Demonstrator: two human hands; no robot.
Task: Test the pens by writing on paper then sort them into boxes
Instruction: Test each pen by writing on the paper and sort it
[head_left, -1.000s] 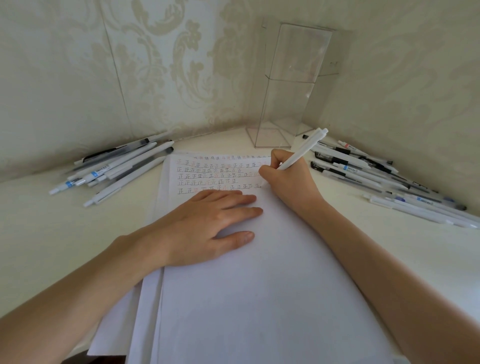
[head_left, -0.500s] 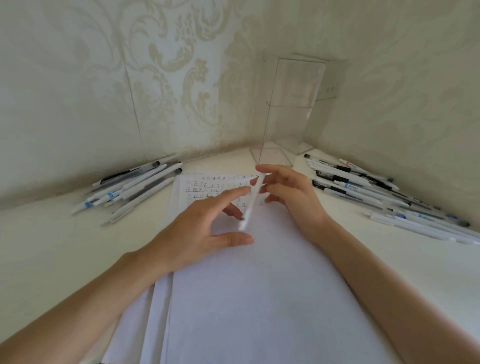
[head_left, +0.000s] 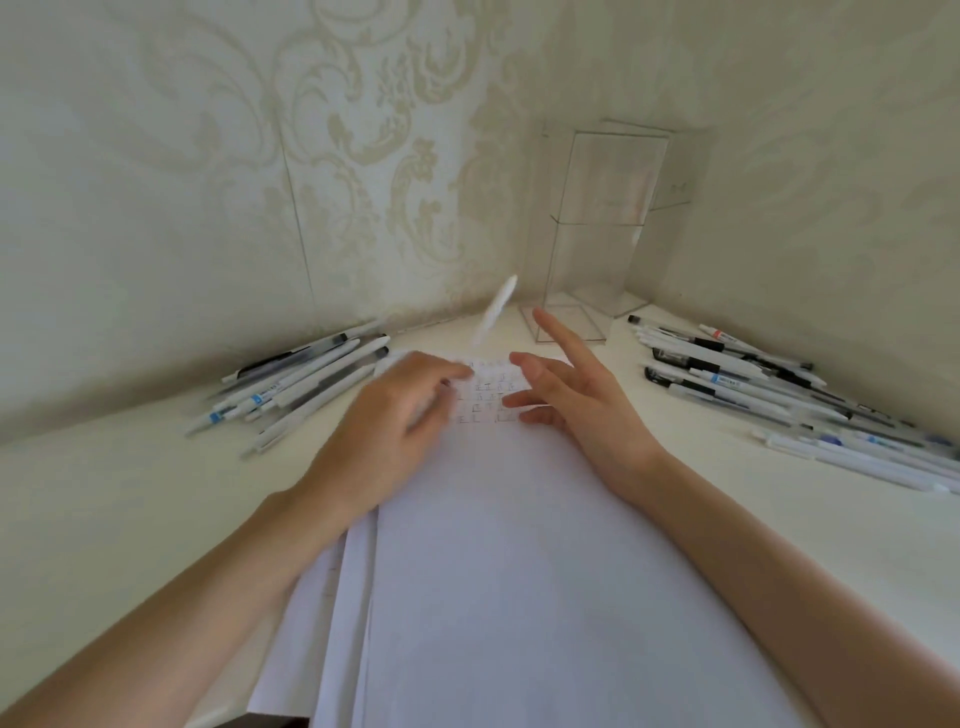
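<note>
Now, left of the left fingers: pile of white pens lying on the table, well apart from the fingertips. Left hand motion-blurred, palm down over the sheet of paper; fingers loosely extended toward the handwritten rows, gripping nothing that shows. White pen blurred and tilted, above and just beyond the left fingertips, between the two hands; no finger seen touching it. Right hand released: fingers spread and straight, index pointing toward the far corner, lower fingers near the written end of the paper. Beyond the right index tip: clear plastic box standing upright in the wall corner. Right of the right fingers, well apart: second pile of pens, white and dark-ended mixed, lying on the table.
</note>
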